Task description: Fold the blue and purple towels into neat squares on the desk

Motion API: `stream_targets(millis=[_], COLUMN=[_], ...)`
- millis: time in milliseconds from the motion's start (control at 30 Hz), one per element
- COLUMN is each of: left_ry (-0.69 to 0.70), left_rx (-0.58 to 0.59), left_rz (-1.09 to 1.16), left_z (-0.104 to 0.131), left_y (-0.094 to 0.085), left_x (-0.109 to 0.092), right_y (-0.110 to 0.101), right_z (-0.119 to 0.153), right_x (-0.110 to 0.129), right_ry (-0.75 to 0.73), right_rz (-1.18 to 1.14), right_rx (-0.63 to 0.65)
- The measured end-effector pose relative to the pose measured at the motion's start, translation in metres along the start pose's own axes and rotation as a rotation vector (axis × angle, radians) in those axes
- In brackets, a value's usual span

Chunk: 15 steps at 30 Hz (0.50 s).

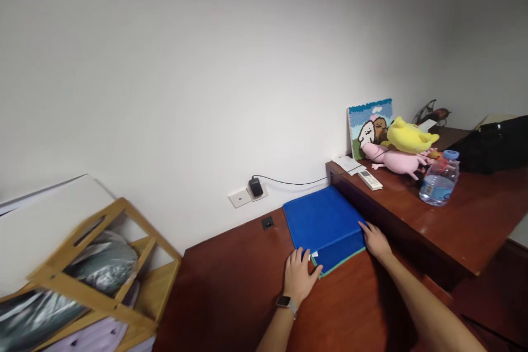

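A blue cloth (pixel 324 220) with a green edge lies partly folded on the reddish-brown desk (pixel 243 280), against the wall. My left hand (pixel 297 278), with a watch on the wrist, rests at the cloth's near left corner, its fingers spread and thumb on the green edge. A small white tag shows beside those fingers. At the cloth's right corner is my right hand (pixel 376 241), with its index finger stretched out on the fabric and the other fingers partly hidden.
The raised desk (pixel 462 225) at right holds a water bottle (pixel 440 180), a remote (pixel 370 180), pink and yellow plush toys (pixel 412 136) and a picture (pixel 371 126). A charger (pixel 256 186) is in the wall socket. A wooden rack (pixel 144 280) stands at left.
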<state>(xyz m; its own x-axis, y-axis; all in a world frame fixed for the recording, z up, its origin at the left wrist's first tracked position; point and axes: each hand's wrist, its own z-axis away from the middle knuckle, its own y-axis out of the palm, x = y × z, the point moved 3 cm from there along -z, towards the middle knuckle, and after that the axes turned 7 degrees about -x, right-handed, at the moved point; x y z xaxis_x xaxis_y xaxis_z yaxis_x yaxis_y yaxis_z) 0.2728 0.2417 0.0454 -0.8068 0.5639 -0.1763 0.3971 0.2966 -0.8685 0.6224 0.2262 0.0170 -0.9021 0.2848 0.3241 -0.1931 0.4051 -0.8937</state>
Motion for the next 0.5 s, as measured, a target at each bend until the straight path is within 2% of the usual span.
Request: stream_targets(millis=[100,200,333,433,500], left_ry=[-0.023,0.004,0.08,0.129,0.12], left_rx=[0.009,-0.002,-0.062,-0.135,-0.176], left_rz=[-0.028,-0.03,-0.065,-0.09,-0.107], left_z=[0.019,0.057,0.14,0.211,0.247], left_y=[-0.012,-0.036,-0.059,-0.057,-0.056], left_x=[-0.015,-0.024,-0.025,-0.027,-0.031], right_y=[-0.018,-0.041,-0.067,-0.079,-0.086], right_z=[0.028,0.079,0.174,0.242,0.273], right_x=[0.001,-0.002,-0.014,-0.024,-0.028], right_ry=[-0.005,-0.044,-0.069,0.021,0.147], right_rz=[0.017,-0.012,-0.165,-0.304,-0.443], right_rx=[0.028,0.035,0.024,0.002,-0.013])
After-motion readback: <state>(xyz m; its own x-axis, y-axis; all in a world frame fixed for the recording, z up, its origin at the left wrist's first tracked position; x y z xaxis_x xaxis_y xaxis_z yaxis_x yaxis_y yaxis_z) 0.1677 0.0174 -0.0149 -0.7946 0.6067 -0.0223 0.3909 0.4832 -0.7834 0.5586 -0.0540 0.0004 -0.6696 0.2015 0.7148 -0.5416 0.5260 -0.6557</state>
